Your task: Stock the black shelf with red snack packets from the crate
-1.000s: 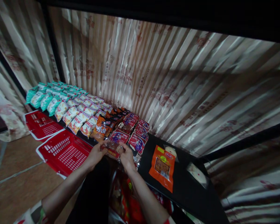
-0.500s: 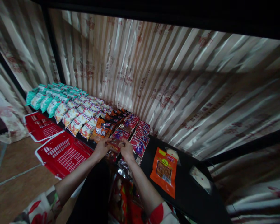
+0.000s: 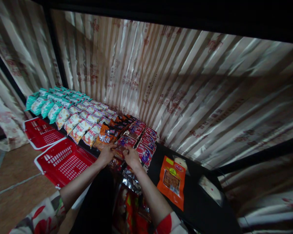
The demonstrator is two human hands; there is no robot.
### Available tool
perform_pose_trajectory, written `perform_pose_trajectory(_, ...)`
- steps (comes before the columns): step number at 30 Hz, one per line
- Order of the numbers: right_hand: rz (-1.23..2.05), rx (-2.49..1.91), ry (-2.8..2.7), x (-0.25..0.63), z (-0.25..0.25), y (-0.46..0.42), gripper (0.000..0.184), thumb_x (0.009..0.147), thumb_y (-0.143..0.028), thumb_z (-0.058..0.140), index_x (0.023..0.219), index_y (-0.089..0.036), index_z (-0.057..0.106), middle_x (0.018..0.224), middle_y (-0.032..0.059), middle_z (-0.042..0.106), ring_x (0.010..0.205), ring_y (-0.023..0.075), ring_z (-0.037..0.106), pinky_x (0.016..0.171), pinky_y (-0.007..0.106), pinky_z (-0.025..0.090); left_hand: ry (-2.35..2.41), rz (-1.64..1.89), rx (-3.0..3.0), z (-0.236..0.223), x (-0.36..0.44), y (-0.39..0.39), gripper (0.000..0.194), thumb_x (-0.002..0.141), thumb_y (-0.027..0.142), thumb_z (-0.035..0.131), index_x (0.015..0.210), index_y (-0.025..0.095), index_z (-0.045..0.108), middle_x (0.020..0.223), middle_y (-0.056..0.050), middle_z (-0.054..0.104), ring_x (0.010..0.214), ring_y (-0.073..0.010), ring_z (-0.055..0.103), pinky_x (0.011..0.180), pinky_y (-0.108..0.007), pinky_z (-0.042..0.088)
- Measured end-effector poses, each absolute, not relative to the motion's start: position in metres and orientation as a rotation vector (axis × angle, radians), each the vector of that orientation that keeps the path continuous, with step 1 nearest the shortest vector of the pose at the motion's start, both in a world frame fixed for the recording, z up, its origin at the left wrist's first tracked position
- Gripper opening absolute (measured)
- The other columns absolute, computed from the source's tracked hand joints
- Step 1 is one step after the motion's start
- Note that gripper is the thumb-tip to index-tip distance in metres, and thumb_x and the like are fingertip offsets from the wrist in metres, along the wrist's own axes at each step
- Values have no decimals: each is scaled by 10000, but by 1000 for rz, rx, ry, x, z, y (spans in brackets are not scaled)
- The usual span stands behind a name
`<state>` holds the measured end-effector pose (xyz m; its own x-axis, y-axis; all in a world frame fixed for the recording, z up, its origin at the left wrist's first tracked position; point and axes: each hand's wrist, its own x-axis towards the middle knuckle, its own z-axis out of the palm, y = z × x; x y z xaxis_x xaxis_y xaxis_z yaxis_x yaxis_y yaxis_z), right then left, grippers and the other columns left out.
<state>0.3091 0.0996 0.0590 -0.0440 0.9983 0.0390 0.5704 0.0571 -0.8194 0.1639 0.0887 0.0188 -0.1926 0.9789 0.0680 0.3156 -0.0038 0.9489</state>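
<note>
Between my two hands is a dark red snack packet [image 3: 119,152], at the near end of a row of red and purple snack packets [image 3: 127,141]. My left hand [image 3: 106,155] pinches its left edge with thumb and fingers. On the opposite edge, my right hand [image 3: 132,157] is closed the same way, its fingers partly hidden. A second row of red packets [image 3: 144,151] lies just right of my right hand. To the left of my left hand sits an orange and black snack bag [image 3: 104,136], at the front of its row.
Rows of white bags [image 3: 79,130] and teal bags [image 3: 54,112] fill the shelf's left end. Red baskets [image 3: 69,159] stand on the floor below. An orange packet [image 3: 172,182] and a clear-wrapped pale item [image 3: 211,190] lie on the black shelf [image 3: 197,208]. More packets [image 3: 136,208] sit under my right arm.
Both hands stay on the red packet at the near end of the row, with only a very slight shift. The view has tilted a little.
</note>
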Motion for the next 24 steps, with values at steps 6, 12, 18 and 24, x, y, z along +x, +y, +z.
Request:
perform_pose_trajectory(6, 733, -1676, -1908, 311, 63, 100, 189, 726, -212, 555, 853, -210, 695, 693, 53, 686, 728, 209, 626, 726, 312, 422, 1633, 1201, 1369, 20, 162, 89, 332, 619, -1, 509, 871, 131, 681, 977, -69, 658, 977, -203, 580, 938, -347, 396)
perform_pose_trajectory(12, 299, -1849, -2215, 306, 76, 101, 297, 844, -289, 407, 887, -204, 688, 811, 126, 699, 771, 246, 637, 676, 337, 407, 1657, 1210, 1407, 18, 163, 88, 341, 624, 6, 511, 891, 135, 680, 979, -70, 653, 984, -212, 571, 930, -356, 402)
perform_pose_trajectory(18, 154, -1796, -2286, 296, 72, 108, 295, 860, -272, 390, 905, -207, 674, 878, 100, 684, 832, 201, 614, 726, 297, 399, 1690, 1206, 1493, 12, 166, 92, 360, 624, 0, 506, 912, 138, 672, 963, -56, 655, 972, -199, 573, 928, -355, 416)
perform_pose_trajectory(24, 67, -1697, -2356, 292, 58, 119, 324, 872, -306, 394, 996, -171, 661, 1048, 118, 627, 1061, 219, 496, 937, 321, 314, 1811, 1071, 1641, 12, 168, 91, 379, 664, -19, 494, 987, 114, 642, 1011, -77, 647, 1005, -186, 570, 926, -337, 428)
